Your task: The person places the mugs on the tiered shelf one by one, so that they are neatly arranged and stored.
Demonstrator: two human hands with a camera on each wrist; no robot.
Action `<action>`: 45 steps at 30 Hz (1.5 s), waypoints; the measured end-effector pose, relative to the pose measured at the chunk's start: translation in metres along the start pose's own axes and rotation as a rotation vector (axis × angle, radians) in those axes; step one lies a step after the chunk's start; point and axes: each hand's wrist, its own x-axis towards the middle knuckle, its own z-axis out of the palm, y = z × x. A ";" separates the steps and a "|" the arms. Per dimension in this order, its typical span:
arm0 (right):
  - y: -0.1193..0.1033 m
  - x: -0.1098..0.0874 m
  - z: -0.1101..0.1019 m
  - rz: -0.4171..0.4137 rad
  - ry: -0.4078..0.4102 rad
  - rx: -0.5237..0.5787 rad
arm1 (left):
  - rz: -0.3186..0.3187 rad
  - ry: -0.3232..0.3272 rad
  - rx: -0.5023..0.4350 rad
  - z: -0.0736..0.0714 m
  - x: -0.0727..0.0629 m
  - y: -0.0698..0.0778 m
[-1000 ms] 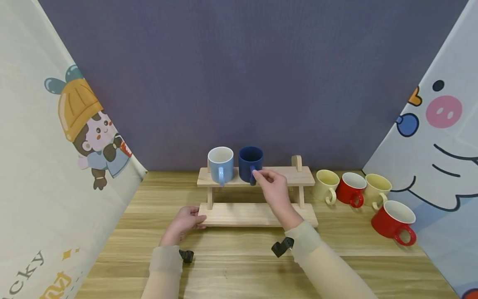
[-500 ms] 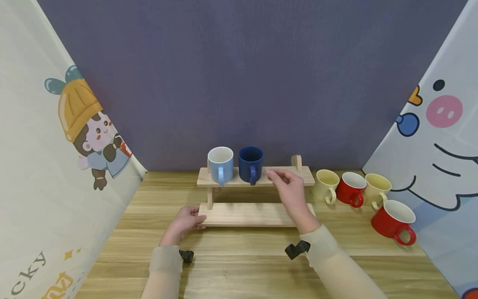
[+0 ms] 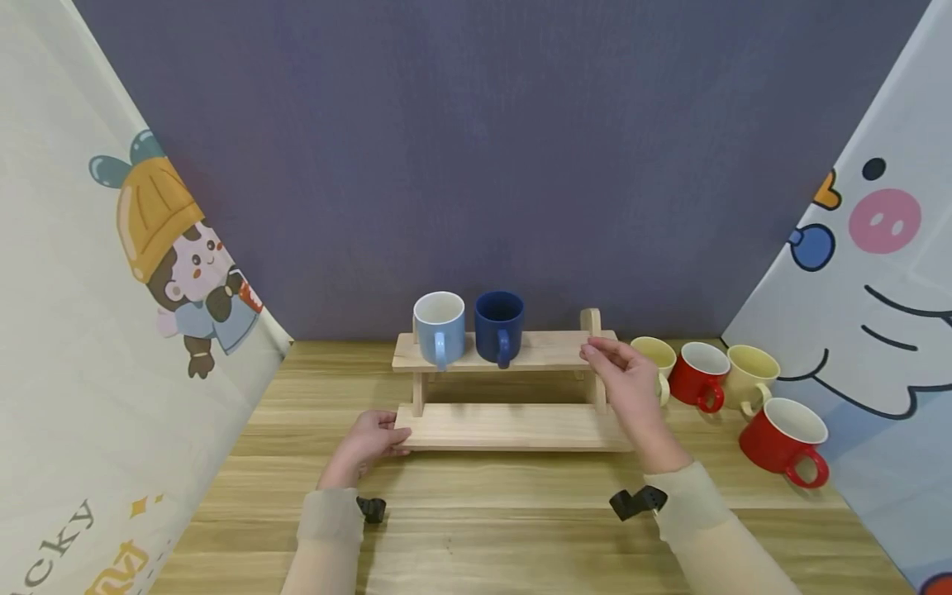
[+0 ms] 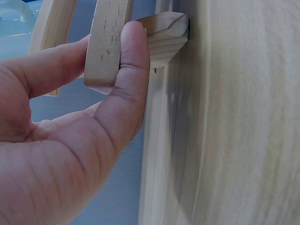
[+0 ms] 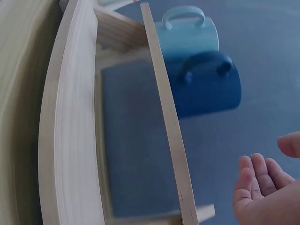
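A two-tier wooden shelf (image 3: 506, 427) stands against the dark back cloth. My left hand (image 3: 370, 438) grips the left end of its lower board (image 4: 105, 44), thumb on one face and fingers on the other. On the upper board sit a light blue mug (image 3: 430, 340) and, to its right, a dark blue mug (image 3: 491, 335), both upright with handles facing forward. Beside the right end of the upper board is my right hand (image 3: 632, 384), overlapping it in the head view. In the right wrist view its fingers (image 5: 258, 185) bend loosely, thumb apart, with nothing between them.
Right of the shelf stand a yellow mug (image 3: 654, 351), partly behind my right hand, a red mug (image 3: 692, 386) and another yellow mug (image 3: 744, 388). A larger-looking red mug (image 3: 773, 450) is tilted nearer the front. Printed cloths (image 3: 855, 314) border both sides.
My right hand has let go of the dark blue mug's handle and moved right along the upper board. My left hand and both blue mugs have stayed in place.
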 end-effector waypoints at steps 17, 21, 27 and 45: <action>0.010 -0.007 -0.081 -0.050 0.118 -0.274 | 0.006 -0.003 -0.011 -0.001 0.001 0.002; 0.012 -0.012 -0.102 -0.007 0.128 -0.332 | -0.001 0.005 -0.018 -0.002 0.002 0.000; 0.018 -0.017 -0.134 0.066 0.164 -0.347 | -0.002 0.006 -0.019 -0.002 0.001 -0.001; 0.047 -0.038 -0.227 0.219 0.332 -0.337 | 0.006 0.007 -0.028 0.000 0.002 -0.001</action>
